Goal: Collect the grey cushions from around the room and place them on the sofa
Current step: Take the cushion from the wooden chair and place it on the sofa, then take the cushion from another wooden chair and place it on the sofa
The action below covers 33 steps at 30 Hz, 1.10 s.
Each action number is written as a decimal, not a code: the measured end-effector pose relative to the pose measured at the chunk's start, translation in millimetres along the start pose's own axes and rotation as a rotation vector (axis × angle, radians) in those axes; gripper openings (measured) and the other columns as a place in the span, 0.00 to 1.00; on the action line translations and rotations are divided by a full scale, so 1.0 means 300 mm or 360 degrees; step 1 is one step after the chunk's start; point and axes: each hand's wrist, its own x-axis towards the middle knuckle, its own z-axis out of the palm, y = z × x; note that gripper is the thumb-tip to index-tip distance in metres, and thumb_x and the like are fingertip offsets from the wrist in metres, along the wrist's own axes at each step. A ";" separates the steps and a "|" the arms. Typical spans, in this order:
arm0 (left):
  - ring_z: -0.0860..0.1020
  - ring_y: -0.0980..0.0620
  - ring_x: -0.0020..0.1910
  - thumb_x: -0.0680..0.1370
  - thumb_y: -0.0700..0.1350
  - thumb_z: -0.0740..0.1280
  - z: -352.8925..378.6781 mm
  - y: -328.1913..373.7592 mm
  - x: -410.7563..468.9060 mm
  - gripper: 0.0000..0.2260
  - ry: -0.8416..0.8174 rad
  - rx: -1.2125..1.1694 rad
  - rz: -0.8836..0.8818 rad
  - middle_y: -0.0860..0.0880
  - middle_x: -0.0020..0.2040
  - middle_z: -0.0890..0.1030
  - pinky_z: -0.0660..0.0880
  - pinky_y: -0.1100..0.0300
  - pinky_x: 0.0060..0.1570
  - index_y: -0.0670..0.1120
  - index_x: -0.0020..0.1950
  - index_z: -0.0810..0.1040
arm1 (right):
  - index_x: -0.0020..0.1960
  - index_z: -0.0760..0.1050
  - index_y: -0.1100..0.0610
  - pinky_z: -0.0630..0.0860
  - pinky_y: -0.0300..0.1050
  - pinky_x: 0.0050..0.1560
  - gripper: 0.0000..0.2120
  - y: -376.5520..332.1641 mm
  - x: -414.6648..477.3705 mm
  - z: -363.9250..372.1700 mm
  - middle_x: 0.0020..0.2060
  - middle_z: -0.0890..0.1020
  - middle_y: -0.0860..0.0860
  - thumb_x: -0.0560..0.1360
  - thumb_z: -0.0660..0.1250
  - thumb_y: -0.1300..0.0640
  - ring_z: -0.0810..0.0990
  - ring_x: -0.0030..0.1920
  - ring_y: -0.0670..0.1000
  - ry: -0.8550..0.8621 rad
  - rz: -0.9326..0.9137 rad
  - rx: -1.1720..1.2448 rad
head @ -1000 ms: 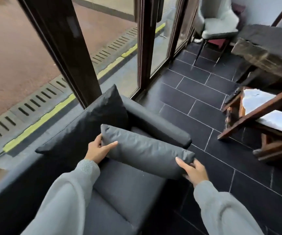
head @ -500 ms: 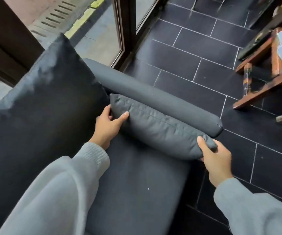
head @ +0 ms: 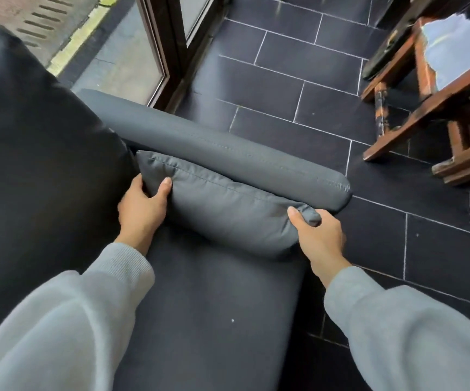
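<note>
- Here, my left hand (head: 140, 206) grips the far-left corner of the cushion (head: 222, 213): thumb on the near face, fingers wrapped behind it and out of sight.
- My right hand (head: 319, 238) pinches the cushion's right corner; thumb lies on top, and the corner bunches up over my knuckles.
- Cushion is grey, long and flat, with a stitched seam along its top edge.
- It stands on its long edge on the sofa (head: 200, 320) seat, tilted back so its upper edge leans on the armrest (head: 228, 153).
- Its left end sits just beside the big dark back cushion (head: 39, 165); whether the two touch I cannot tell, as that corner is in shadow.
- Its right end reaches close to the seat's front edge, short of the armrest's rounded tip.
- Armrest runs diagonally from upper left to lower right, stitched along its length.
- Both my sleeves (head: 58, 328) are light grey, ribbed at the cuff.
- Floor (head: 326, 117) beyond the armrest: dark tiles with pale grout lines.
- A wooden chair (head: 425, 88) with a pale seat stands on the tiles at upper right, well apart from the sofa.
- A dark-framed glass door (head: 171, 46) stands behind the armrest; paving and a yellow line show outside it.
</note>
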 end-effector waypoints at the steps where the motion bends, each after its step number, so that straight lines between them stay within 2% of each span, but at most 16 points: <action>1: 0.81 0.45 0.58 0.72 0.68 0.69 0.005 0.009 0.009 0.26 -0.0022 -0.0044 -0.0045 0.53 0.52 0.83 0.80 0.42 0.57 0.57 0.66 0.77 | 0.43 0.79 0.51 0.74 0.47 0.51 0.17 -0.011 0.007 0.000 0.43 0.83 0.48 0.71 0.76 0.39 0.80 0.53 0.58 0.0005 0.0029 0.0001; 3: 0.80 0.44 0.62 0.71 0.67 0.70 -0.007 0.018 0.003 0.31 -0.0086 -0.0159 -0.0144 0.51 0.60 0.83 0.78 0.42 0.62 0.58 0.71 0.74 | 0.53 0.81 0.53 0.79 0.52 0.57 0.22 -0.025 0.001 -0.014 0.52 0.84 0.51 0.69 0.77 0.38 0.81 0.58 0.57 -0.0101 0.0137 0.0145; 4: 0.78 0.44 0.66 0.71 0.68 0.70 -0.021 0.015 -0.014 0.35 -0.0137 -0.0149 -0.0159 0.49 0.66 0.81 0.76 0.43 0.66 0.57 0.76 0.69 | 0.62 0.80 0.56 0.79 0.55 0.63 0.30 -0.032 -0.012 -0.029 0.60 0.83 0.53 0.68 0.77 0.38 0.81 0.63 0.56 -0.0206 0.0217 0.0281; 6: 0.73 0.43 0.72 0.73 0.68 0.69 -0.054 0.011 -0.082 0.42 -0.0263 0.0095 -0.0064 0.47 0.75 0.74 0.69 0.46 0.72 0.53 0.82 0.60 | 0.80 0.65 0.55 0.72 0.58 0.73 0.48 -0.043 -0.053 -0.075 0.76 0.72 0.53 0.68 0.77 0.36 0.73 0.74 0.56 -0.0365 0.0313 0.0362; 8: 0.64 0.40 0.78 0.76 0.68 0.67 -0.076 0.042 -0.176 0.45 -0.0394 0.0482 0.0143 0.45 0.81 0.64 0.63 0.48 0.75 0.49 0.84 0.52 | 0.85 0.50 0.50 0.63 0.57 0.78 0.54 -0.065 -0.095 -0.140 0.83 0.60 0.53 0.70 0.74 0.33 0.63 0.80 0.57 -0.0476 0.0191 0.0030; 12: 0.44 0.38 0.83 0.75 0.75 0.56 -0.092 0.224 -0.381 0.46 -0.0527 0.1206 0.0592 0.47 0.85 0.46 0.52 0.36 0.77 0.53 0.84 0.40 | 0.85 0.39 0.45 0.47 0.60 0.81 0.52 -0.149 -0.186 -0.325 0.84 0.41 0.58 0.75 0.65 0.28 0.42 0.84 0.61 -0.0620 -0.0401 -0.0751; 14: 0.37 0.40 0.82 0.73 0.79 0.49 -0.087 0.347 -0.496 0.47 -0.0570 0.1415 0.0742 0.48 0.85 0.41 0.44 0.33 0.77 0.57 0.83 0.38 | 0.84 0.36 0.42 0.41 0.64 0.81 0.50 -0.211 -0.220 -0.442 0.84 0.36 0.58 0.74 0.58 0.24 0.35 0.83 0.60 -0.0611 -0.0614 -0.0969; 17: 0.29 0.41 0.80 0.68 0.83 0.42 -0.066 0.552 -0.694 0.48 -0.0572 0.1613 0.0954 0.49 0.83 0.33 0.35 0.31 0.75 0.61 0.82 0.34 | 0.83 0.34 0.38 0.33 0.68 0.78 0.49 -0.298 -0.262 -0.660 0.82 0.31 0.59 0.72 0.50 0.19 0.28 0.81 0.62 -0.0544 -0.0760 -0.1094; 20: 0.24 0.42 0.77 0.64 0.85 0.37 -0.021 0.741 -0.929 0.49 -0.0550 0.1706 0.1134 0.50 0.81 0.27 0.32 0.30 0.73 0.64 0.80 0.32 | 0.82 0.33 0.36 0.28 0.69 0.76 0.50 -0.330 -0.294 -0.931 0.81 0.28 0.59 0.68 0.44 0.16 0.24 0.79 0.62 -0.0450 -0.0792 -0.1124; 24: 0.22 0.42 0.75 0.63 0.86 0.35 0.085 0.969 -1.290 0.49 -0.0487 0.1767 0.1331 0.50 0.79 0.24 0.30 0.30 0.72 0.64 0.78 0.29 | 0.82 0.33 0.35 0.27 0.71 0.75 0.51 -0.270 -0.331 -1.363 0.80 0.27 0.59 0.66 0.41 0.14 0.23 0.78 0.62 -0.0302 -0.0779 -0.1086; 28: 0.21 0.42 0.74 0.62 0.86 0.36 0.239 1.195 -1.724 0.47 -0.0493 0.1750 0.1490 0.50 0.77 0.22 0.29 0.29 0.72 0.66 0.75 0.26 | 0.82 0.33 0.36 0.26 0.70 0.74 0.53 -0.113 -0.395 -1.878 0.80 0.27 0.60 0.64 0.40 0.13 0.22 0.78 0.62 -0.0109 -0.0705 -0.1088; 33: 0.23 0.42 0.76 0.61 0.87 0.35 0.493 1.440 -2.351 0.50 -0.0476 0.1630 0.1776 0.51 0.78 0.23 0.31 0.29 0.72 0.66 0.79 0.31 | 0.82 0.34 0.36 0.25 0.69 0.74 0.56 0.155 -0.511 -2.565 0.81 0.28 0.60 0.60 0.37 0.11 0.23 0.79 0.61 0.0139 -0.0534 -0.1049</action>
